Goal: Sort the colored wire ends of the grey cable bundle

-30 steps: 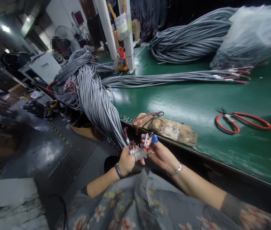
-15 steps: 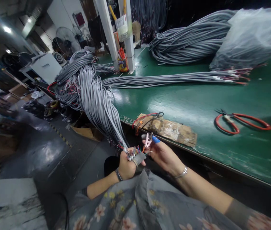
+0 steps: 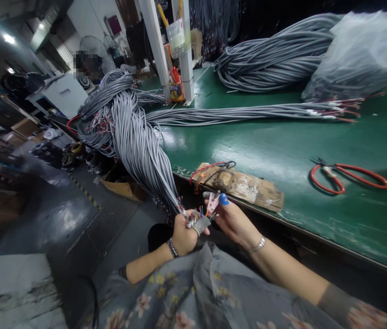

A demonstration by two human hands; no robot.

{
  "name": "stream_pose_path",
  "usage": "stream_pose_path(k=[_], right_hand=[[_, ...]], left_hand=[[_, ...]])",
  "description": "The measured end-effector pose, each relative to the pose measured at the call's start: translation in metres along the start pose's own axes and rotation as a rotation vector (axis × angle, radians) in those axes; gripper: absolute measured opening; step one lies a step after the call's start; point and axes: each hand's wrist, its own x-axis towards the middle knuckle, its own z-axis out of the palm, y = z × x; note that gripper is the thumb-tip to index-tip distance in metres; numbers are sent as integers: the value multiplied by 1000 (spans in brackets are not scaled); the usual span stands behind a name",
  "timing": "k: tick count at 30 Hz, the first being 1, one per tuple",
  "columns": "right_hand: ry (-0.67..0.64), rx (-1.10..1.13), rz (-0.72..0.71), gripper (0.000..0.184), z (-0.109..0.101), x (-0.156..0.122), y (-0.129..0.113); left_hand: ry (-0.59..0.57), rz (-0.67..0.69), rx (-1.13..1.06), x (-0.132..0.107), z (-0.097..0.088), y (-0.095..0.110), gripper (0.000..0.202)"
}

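The left hand point(image 3: 184, 235) wraps its grip round the cable ends point(image 3: 190, 224); their grey cables point(image 3: 138, 141) slant down from the upper left. Coloured wires point(image 3: 201, 211) poke out rightward, near the right hand point(image 3: 236, 223), whose grip pinches a pink clip point(image 3: 213, 202). Fingers hide some ends; whether clip touches wire is unclear.

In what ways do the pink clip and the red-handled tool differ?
The pink clip is held in the right hand, while the red-handled tool lies on the green table. The clip looks clearly smaller than the tool. The clip is pale pink; the tool has dark tips.
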Motion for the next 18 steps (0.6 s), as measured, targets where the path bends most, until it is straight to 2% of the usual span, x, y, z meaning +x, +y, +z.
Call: stream_pose_path(k=[6, 13, 18], right_hand=[[-27, 173, 46, 42, -2, 3, 6], [53, 170, 76, 31, -1, 4, 2], [85, 172, 86, 30, 3, 2, -1]], left_hand=[[-1, 6, 8, 2, 2, 1, 45], [14, 15, 20, 2, 1, 0, 43], [18, 21, 27, 0, -1, -4, 41]])
